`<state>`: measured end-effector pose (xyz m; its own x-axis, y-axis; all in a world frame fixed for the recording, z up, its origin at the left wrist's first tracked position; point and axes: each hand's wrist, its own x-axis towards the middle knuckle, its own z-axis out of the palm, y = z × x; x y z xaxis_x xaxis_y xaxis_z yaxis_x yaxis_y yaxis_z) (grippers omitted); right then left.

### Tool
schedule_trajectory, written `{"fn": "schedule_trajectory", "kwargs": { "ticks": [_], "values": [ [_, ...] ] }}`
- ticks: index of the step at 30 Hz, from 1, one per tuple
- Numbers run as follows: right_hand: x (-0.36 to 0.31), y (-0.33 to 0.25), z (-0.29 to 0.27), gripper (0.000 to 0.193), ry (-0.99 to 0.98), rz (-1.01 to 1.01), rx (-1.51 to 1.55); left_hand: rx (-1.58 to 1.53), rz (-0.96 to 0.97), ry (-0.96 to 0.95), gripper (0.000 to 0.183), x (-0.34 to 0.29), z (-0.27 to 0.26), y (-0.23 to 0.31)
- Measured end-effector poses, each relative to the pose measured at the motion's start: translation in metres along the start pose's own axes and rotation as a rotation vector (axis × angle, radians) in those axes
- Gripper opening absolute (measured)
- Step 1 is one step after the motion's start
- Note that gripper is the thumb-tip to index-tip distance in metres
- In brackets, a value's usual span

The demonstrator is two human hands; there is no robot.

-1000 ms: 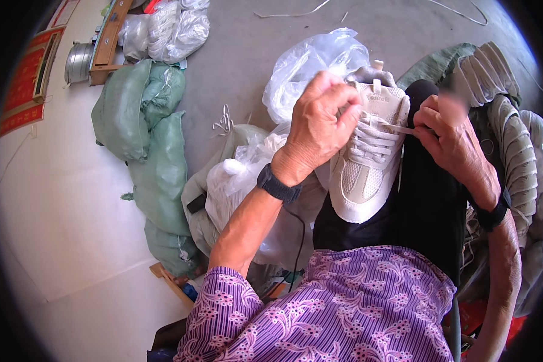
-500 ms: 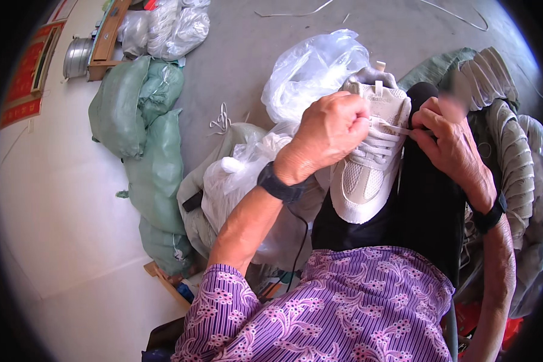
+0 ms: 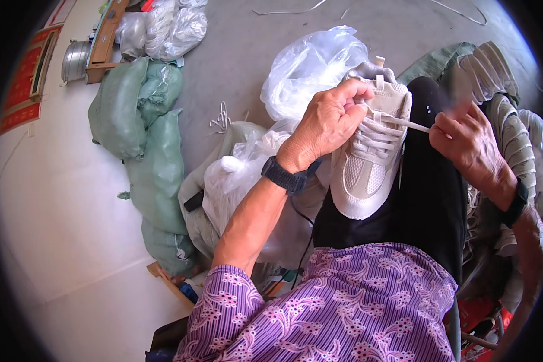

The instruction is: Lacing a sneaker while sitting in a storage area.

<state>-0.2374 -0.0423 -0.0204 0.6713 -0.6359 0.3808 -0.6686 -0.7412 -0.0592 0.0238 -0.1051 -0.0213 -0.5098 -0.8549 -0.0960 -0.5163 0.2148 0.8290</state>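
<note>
A beige lace-up sneaker (image 3: pixel 368 175) rests on my black-trousered lap, its toe toward me and its heel away. My left hand (image 3: pixel 332 123) is closed at the sneaker's left eyelet edge, thumb and forefinger near the top of the lacing; the other fingertips are hidden. A pale flat shoelace (image 3: pixel 409 123) runs taut from the upper eyelets to my right hand (image 3: pixel 467 142). That hand pinches its end, held off to the sneaker's right. Several rows of lace cross the tongue below.
Crumpled clear plastic bags (image 3: pixel 311 66) lie beyond and left of the sneaker. Green sacks (image 3: pixel 154 163) line the left side. Stacked beige shoe pieces (image 3: pixel 516 157) stand at the right. A loose white lace (image 3: pixel 222 119) lies on the grey floor (image 3: pixel 235 54).
My right hand has moved right and slightly down, drawing out a longer stretch of shoelace. My left hand's forefinger and thumb have parted somewhat, staying beside the sneaker's eyelets.
</note>
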Motion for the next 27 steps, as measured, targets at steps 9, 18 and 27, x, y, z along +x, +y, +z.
{"fn": "schedule_trajectory", "kwargs": {
  "ticks": [9, 18, 27],
  "values": [
    [0.003, -0.012, -0.002, 0.012, -0.126, 0.524, 0.582, 0.272, 0.109, -0.041, 0.015, 0.002, -0.012, 0.006],
    [0.009, -0.014, 0.003, 0.009, -0.195, 0.483, 0.528, 0.362, 0.278, 0.061, 0.005, 0.002, -0.011, 0.008],
    [0.0, -0.025, 0.002, 0.007, -0.138, 0.403, 0.383, 0.359, 0.217, 0.112, 0.009, 0.002, -0.022, 0.002]
  ]
}}
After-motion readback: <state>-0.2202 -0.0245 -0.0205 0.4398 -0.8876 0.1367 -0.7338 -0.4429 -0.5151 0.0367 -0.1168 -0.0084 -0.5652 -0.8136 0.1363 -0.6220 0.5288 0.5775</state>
